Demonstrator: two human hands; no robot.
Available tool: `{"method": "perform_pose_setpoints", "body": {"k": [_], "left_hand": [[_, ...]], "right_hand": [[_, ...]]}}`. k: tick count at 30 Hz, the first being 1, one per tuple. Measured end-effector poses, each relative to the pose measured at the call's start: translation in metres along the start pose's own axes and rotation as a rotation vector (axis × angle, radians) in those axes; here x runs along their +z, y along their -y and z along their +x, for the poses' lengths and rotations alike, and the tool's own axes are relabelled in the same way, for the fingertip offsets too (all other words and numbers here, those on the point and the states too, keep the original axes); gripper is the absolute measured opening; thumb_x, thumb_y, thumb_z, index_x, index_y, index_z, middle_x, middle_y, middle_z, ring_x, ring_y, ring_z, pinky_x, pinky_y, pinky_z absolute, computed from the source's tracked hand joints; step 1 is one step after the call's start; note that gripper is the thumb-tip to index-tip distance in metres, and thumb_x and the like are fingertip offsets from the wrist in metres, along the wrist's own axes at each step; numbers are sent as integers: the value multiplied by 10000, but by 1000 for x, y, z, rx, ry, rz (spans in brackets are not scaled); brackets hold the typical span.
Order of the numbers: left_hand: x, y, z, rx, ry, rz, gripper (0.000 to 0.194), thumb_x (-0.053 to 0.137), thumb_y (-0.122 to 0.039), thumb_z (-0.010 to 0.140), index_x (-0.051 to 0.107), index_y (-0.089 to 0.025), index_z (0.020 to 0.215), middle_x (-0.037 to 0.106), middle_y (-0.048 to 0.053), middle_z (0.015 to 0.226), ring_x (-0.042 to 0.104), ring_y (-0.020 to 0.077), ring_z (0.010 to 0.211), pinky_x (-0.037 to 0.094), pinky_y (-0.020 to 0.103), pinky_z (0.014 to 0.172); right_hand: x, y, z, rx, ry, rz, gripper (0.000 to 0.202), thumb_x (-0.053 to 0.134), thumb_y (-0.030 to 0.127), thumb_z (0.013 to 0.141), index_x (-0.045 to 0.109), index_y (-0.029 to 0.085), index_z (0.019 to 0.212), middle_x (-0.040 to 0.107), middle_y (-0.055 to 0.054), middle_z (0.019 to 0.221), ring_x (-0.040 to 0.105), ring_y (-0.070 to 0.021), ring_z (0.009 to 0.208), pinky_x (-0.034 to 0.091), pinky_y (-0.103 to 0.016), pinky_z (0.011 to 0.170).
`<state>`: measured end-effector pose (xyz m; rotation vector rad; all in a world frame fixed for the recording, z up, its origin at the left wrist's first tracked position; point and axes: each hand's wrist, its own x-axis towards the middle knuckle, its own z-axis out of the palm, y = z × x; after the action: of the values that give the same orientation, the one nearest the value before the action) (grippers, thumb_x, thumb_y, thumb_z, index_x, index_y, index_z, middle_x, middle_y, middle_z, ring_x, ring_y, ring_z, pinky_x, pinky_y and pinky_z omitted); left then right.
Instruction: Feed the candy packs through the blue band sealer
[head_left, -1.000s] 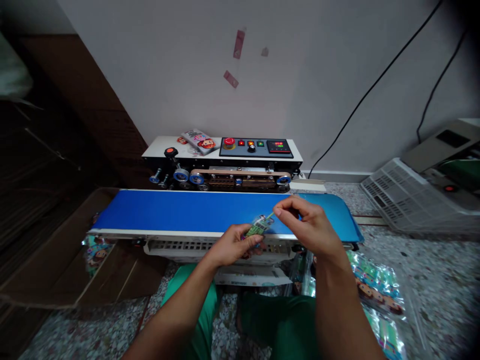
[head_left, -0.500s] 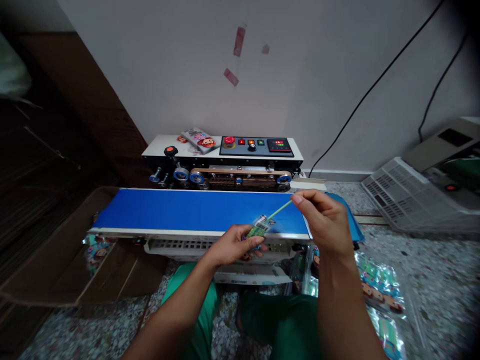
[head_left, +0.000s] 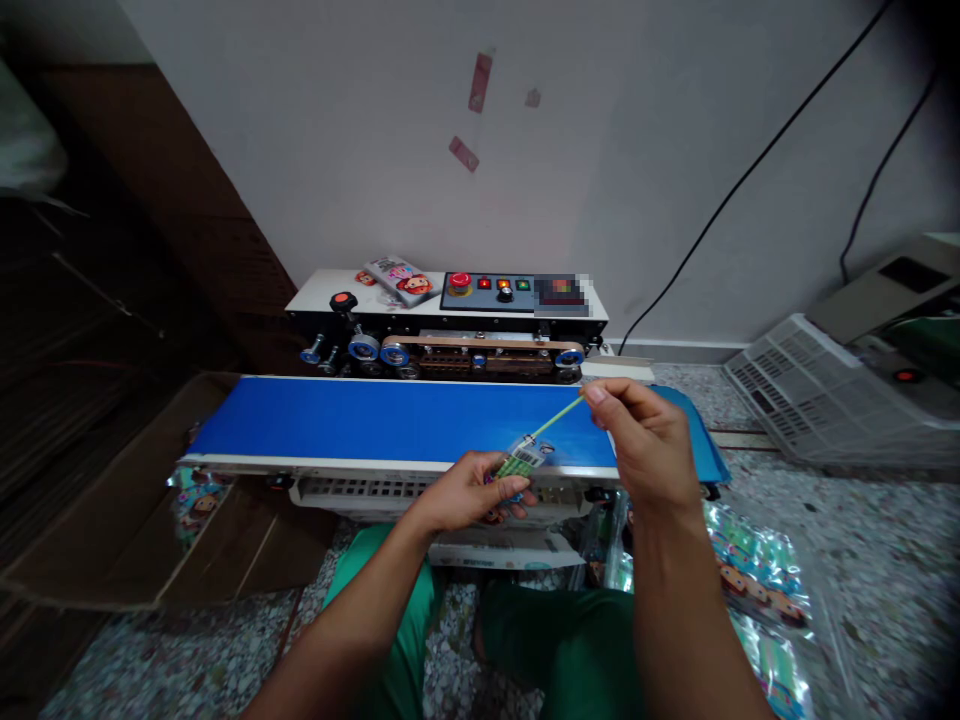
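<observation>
Over the front edge of the blue conveyor belt (head_left: 360,415), my left hand (head_left: 480,490) grips a small clear packet (head_left: 523,458) with green contents and a barcode. Up and to the right, my right hand (head_left: 649,430) pinches the upper end of a thin yellow-green stick (head_left: 559,416) between thumb and fingers. The stick slants down, its lower end at the packet's top; whether it goes inside is too small to tell. Behind the belt stands a sealing machine (head_left: 442,320) with rollers and a control panel.
Printed packs (head_left: 405,282) lie on the machine's top. An open cardboard box (head_left: 97,540) is at the left. Filled clear bags (head_left: 761,570) lie on the floor at the right, below a white plastic crate (head_left: 799,390). Black cables hang along the wall.
Both hands keep nearly the same place and grip. The packet has tilted slightly, and its barcode side shows more clearly.
</observation>
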<state>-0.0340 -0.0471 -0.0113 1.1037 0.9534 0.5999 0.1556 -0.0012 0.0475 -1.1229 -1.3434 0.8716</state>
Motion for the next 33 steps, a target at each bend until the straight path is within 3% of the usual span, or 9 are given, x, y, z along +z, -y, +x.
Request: {"method": "perform_pose_setpoints", "body": {"k": [7,12,16,19,23,28,30,33], "left_hand": [[-1,-2,-1,-13,-1,-12,384,591,-494,776,571,-157,958,702,118,982,677,188,794,433,207,519],[-1,-1,-2,-15,6,-33,402,600,-497,770,572,-145,964,700,133,988,682,190,786,439,203,515],[-1,-3,-2,-9,25,-25,403,592,-495,778,582,-142,973,698,132,988,682,191,791,442,194,514],[-1,-3,-2,-12,24,-22,413,591,-497,780,584,-142,990,694,138,1000,682,189,791,447,190,510],[-2,-2,-1,-31,8,-45,441,594,-511,773,573,-145,1018,690,149,1006,687,195,777,474,206,510],[-2,-1,-1,-25,6,-60,444,597,-514,769,577,-147,1018,692,147,995,688,197,778,479,208,511],[-2,-1,-1,-25,9,-65,447,598,-517,767,574,-148,1017,691,148,997,687,198,781,478,208,511],[-2,-2,0,-14,18,-56,452,602,-521,763,571,-143,1008,688,147,997,685,199,784,473,200,507]], "right_hand": [[3,2,-1,16,8,-46,199,622,376,780,649,179,773,541,11,657,433,-103,590,353,-237,546],[5,-8,2,63,-56,95,190,643,370,760,643,180,759,493,28,611,424,-95,577,350,-230,539],[9,-15,2,117,3,119,196,633,371,770,636,175,753,465,36,588,407,-90,553,333,-226,517],[9,-7,-1,62,27,0,193,617,368,786,642,176,773,517,24,625,443,-100,585,365,-232,556],[8,5,-6,-88,-100,-209,182,598,362,804,649,188,821,595,-3,727,500,-123,654,400,-251,615],[10,-3,-5,-55,-127,-79,188,590,367,813,641,186,830,601,2,720,508,-119,645,407,-245,614],[10,-7,-4,-25,-75,-49,196,587,374,815,639,186,830,595,5,713,505,-117,639,406,-243,607],[10,-7,-6,-17,132,-127,194,581,372,822,651,192,818,600,-2,721,516,-125,657,406,-245,598]]}}
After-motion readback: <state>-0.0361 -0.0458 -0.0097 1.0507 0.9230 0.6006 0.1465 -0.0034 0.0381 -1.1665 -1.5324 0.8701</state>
